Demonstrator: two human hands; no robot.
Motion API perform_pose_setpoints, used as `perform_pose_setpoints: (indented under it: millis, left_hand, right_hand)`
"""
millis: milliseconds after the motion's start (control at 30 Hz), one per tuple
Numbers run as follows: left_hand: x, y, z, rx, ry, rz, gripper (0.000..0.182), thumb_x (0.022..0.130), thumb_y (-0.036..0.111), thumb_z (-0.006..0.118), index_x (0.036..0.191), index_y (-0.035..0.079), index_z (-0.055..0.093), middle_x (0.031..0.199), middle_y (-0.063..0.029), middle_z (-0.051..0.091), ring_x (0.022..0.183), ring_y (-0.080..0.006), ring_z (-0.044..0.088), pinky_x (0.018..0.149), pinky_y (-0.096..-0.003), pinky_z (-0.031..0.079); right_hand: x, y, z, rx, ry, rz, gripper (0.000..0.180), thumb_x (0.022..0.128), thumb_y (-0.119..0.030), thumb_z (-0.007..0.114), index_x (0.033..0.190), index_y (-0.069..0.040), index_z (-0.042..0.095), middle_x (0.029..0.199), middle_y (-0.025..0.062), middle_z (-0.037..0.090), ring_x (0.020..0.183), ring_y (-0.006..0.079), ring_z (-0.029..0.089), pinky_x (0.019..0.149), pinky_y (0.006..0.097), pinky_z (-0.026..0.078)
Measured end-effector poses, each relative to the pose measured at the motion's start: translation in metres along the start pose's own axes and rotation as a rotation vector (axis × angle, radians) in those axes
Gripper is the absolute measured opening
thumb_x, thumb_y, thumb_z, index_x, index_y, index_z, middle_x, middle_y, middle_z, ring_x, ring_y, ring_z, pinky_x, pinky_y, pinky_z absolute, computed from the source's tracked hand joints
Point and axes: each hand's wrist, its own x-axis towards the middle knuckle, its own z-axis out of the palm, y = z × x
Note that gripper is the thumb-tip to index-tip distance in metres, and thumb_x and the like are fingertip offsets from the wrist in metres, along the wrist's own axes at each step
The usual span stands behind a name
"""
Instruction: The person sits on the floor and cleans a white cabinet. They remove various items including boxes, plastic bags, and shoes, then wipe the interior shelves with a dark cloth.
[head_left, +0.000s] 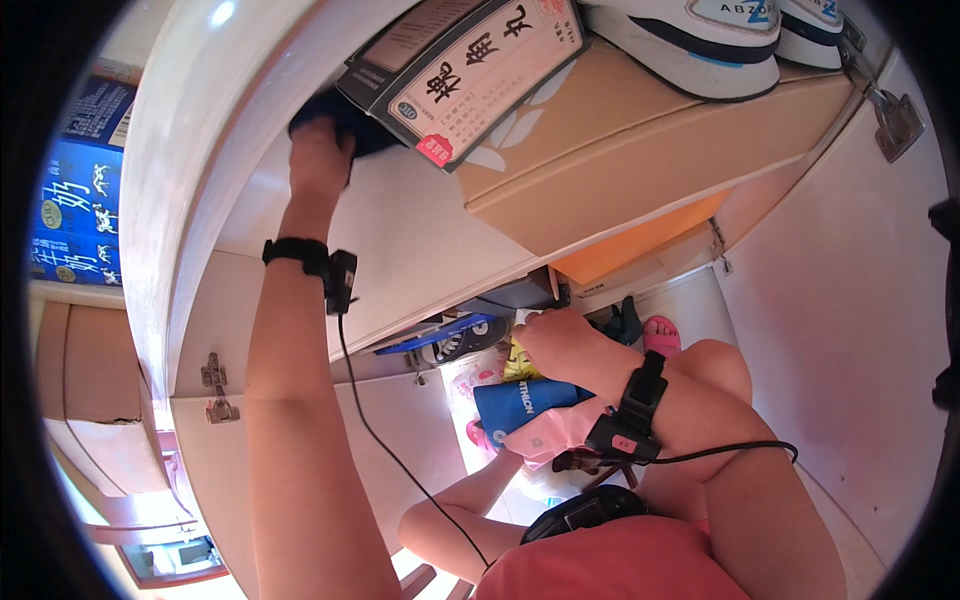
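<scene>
My left hand (321, 154) reaches deep onto the upper shelf of a white cabinet. Its fingers are around a dark blue item (375, 133), whose material is hard to tell, beside a printed medicine carton (469, 82). Lower down, my right hand (559, 346) is curled at the top of a yellow bag (519, 364); the fingertips are partly hidden. Below that hand hang a blue bag (517, 405) with white lettering and a pink bag (551, 435).
White sneakers (712, 52) rest on a cardboard box (645, 135). A dark canvas sneaker (469, 341) and an orange box (637, 240) lie under the shelf board (405, 247). Cabinet doors (840, 285) stand swung out at both sides. Blue milk cartons (79, 202) are at left.
</scene>
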Motion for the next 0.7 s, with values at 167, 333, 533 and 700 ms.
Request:
perform_pose_setpoints:
  millis: [167,333,533,700]
  left_hand:
    - [-0.052,-0.044,-0.005,-0.144,-0.431,-0.240,0.028,0.082,0.019,0.065,0.102,0.000,0.065,0.100,-0.0282,0.063,0.098,-0.0438,0.060,0.086,-0.0460,0.049]
    - [-0.093,-0.107,-0.043,-0.772,-0.227,-0.892,0.037,0.082,0.027,0.068,0.110,0.004,0.065,0.100,-0.0114,0.068,0.093,-0.0261,0.064,0.075,-0.0375,0.052]
    - [-0.163,-0.135,-0.065,-0.338,-0.158,-1.155,0.071,0.080,0.050,0.066,0.136,0.009,0.050,0.131,-0.0172,0.054,0.119,-0.0289,0.052,0.094,-0.0418,0.044]
    - [-0.171,-0.145,-0.048,-0.449,-0.378,-0.835,0.073,0.079,0.053,0.066,0.135,0.009,0.052,0.131,-0.0200,0.056,0.122,-0.0315,0.052,0.102,-0.0383,0.040]
  right_hand:
    - [0.006,0.001,0.004,-0.033,-0.053,0.033,0.015,0.080,-0.013,0.060,0.091,-0.007,0.069,0.094,0.0137,0.069,0.090,0.0294,0.067,0.075,0.0419,0.054]
    - [0.002,0.009,0.005,0.013,0.014,0.037,0.016,0.080,-0.013,0.060,0.092,-0.007,0.069,0.092,0.0146,0.068,0.087,0.0309,0.068,0.072,0.0432,0.054]
    - [0.004,0.017,0.007,-0.011,-0.060,0.033,0.019,0.081,-0.018,0.061,0.094,-0.005,0.067,0.094,0.0160,0.067,0.090,0.0338,0.066,0.075,0.0449,0.054]
    - [-0.002,0.019,0.003,-0.027,-0.097,0.017,0.023,0.083,-0.019,0.061,0.099,-0.003,0.063,0.093,0.0184,0.066,0.088,0.0368,0.063,0.078,0.0471,0.052]
